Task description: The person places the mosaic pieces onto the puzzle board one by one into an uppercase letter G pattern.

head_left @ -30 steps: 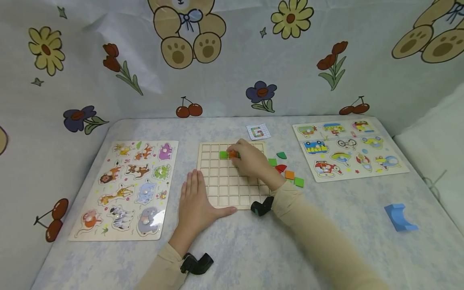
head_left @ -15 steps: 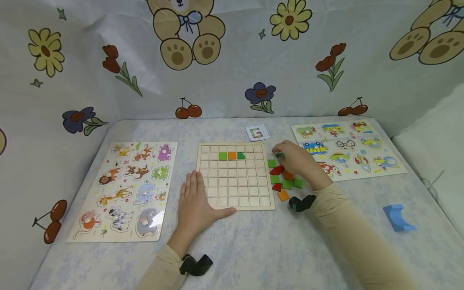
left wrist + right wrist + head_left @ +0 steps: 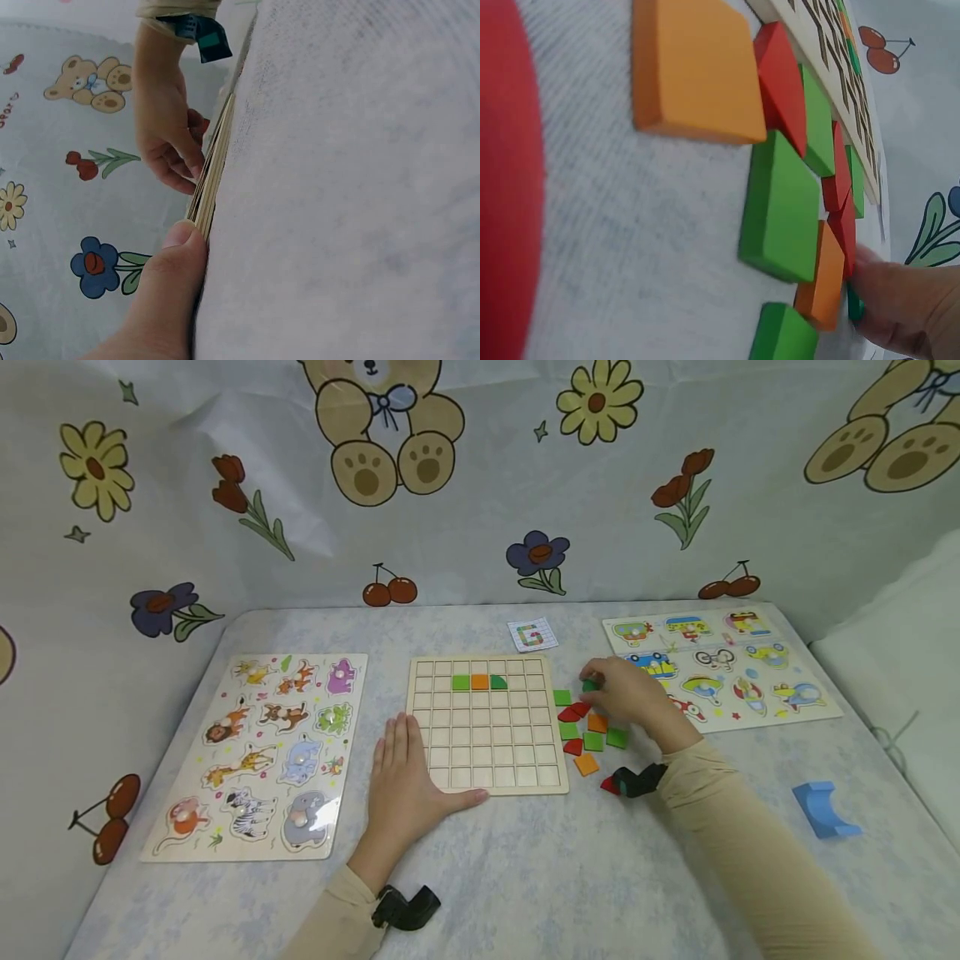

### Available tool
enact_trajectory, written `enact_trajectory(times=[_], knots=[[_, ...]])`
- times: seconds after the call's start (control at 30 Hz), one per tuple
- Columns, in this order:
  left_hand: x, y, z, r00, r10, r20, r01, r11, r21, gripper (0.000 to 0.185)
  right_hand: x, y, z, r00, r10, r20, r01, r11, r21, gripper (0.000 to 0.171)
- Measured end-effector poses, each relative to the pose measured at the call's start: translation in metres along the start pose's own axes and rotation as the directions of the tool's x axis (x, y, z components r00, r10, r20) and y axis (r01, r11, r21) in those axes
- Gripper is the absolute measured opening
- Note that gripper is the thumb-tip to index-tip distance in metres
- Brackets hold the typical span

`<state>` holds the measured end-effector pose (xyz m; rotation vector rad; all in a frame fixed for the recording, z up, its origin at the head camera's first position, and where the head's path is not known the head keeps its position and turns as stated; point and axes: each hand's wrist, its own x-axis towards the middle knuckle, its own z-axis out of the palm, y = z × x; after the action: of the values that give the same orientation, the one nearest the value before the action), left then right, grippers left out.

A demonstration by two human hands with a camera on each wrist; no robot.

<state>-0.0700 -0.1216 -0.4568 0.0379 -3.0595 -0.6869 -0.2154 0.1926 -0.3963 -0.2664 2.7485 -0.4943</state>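
Table: covered with a pale cloth; everything else is laid flat on it.
Backdrop: a printed sheet with bears, flowers and cherries is hung behind the table.
Animal puzzle: laid at the left, well apart from the hands.
Vehicle puzzle: laid at the right; its near-left corner is partly covered by the right hand.
Grid board: placed in the middle; three pieces are seated in its second row, a green square, an orange square and a green rounded piece.
Left hand: laid flat with fingers straight and together, pressed on the table against the board's left edge, nothing gripped; in the left wrist view the thumb is seen touching the board's edge.
Right hand: curled over the loose pieces just right of the board, with a small green piece pinched at the fingertips.
Loose pieces: red, green and orange tiles are lying close together, some touching, between the board and the vehicle puzzle.
Blue block: arched, set well apart at the right.
Letter card: laid just behind the board.
Hard to tell: the pinched piece's shape is mostly hidden by fingers; a red piece is half covered by the wrist camera.
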Motion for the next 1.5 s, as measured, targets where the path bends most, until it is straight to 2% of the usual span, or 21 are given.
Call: enact_trajectory(times=[0.13,0.3,0.57,0.73,0.87,1.03,1.2,1.5], knots=[[0.000,0.001,-0.001,1.000,-0.002,0.003,0.002,1.000,0.002,0.155,-0.001,0.002,-0.003,1.000,0.016,0.016,-0.016,1.000,0.010,0.038],[0.001,0.002,-0.002,1.000,-0.007,0.009,0.007,1.000,0.001,0.154,-0.001,0.003,-0.005,1.000,-0.010,0.016,0.009,1.000,0.017,0.029],[0.003,0.000,0.000,1.000,0.004,0.000,-0.004,1.000,0.009,0.155,0.001,0.007,-0.001,1.000,-0.024,0.007,0.023,0.993,0.114,0.020],[0.003,0.000,0.001,1.000,0.010,0.002,-0.010,1.000,0.020,0.155,0.007,0.007,0.000,0.997,-0.028,-0.066,0.042,0.976,0.216,0.017],[0.003,0.000,0.001,1.000,0.011,0.002,-0.011,1.000,0.021,0.155,0.018,0.000,0.005,0.992,-0.039,-0.117,0.075,0.943,0.324,0.020],[0.002,0.001,0.000,1.000,0.006,0.005,-0.006,1.000,0.020,0.155,0.032,-0.023,0.018,0.984,-0.110,-0.142,0.157,0.908,0.389,0.021],[0.001,0.001,0.000,1.000,0.003,0.000,-0.003,1.000,0.024,0.155,0.039,-0.061,0.030,0.968,-0.200,-0.154,0.247,0.873,0.420,0.018],[-0.001,0.000,0.000,1.000,0.010,-0.021,-0.010,1.000,0.024,0.154,0.049,-0.122,0.048,0.944,-0.306,-0.122,0.329,0.855,0.400,0.011]])
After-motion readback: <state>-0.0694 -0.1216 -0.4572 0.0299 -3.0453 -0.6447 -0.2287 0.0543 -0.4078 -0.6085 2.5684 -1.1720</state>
